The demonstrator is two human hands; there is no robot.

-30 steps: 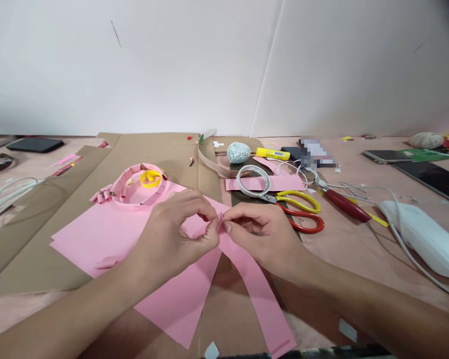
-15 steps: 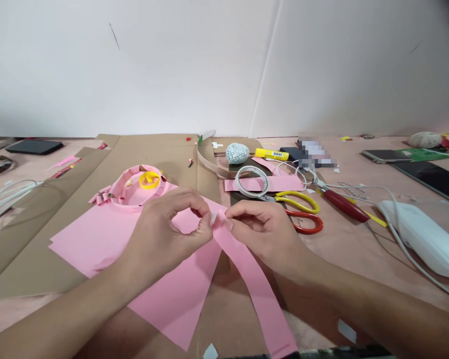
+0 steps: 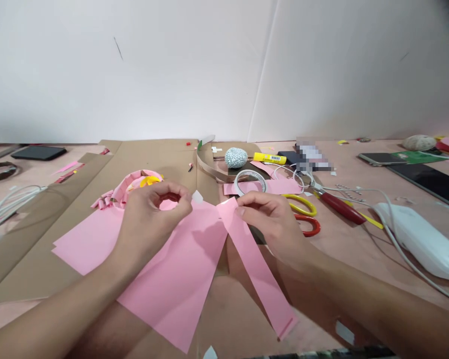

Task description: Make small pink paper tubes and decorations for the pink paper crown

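Note:
Between the thumb and forefinger of my left hand (image 3: 157,214) is a small whitish piece of tape backing (image 3: 197,197), apart from the strip. My right hand (image 3: 273,219) pinches the top end of a long pink paper strip (image 3: 256,269), which hangs down toward the table's near edge. Pink paper sheets (image 3: 172,284) lie under and beside my left hand. Behind that hand is a pink paper ring (image 3: 129,184) with rolled bits and a yellow paper curl (image 3: 149,180), partly hidden.
A tape roll (image 3: 239,187), scissors (image 3: 303,204), patterned stone (image 3: 235,158) and glue stick (image 3: 270,158) lie beyond my right hand. To the right are red-handled pliers (image 3: 342,207) and a white glue gun-like device (image 3: 419,242) with its cord. Cardboard (image 3: 153,154) covers the table's left part.
My left hand has moved left, away from the strip's end, with the whitish piece in its fingers. The strip's end is lifted slightly in my right hand, and its lower end has swung up.

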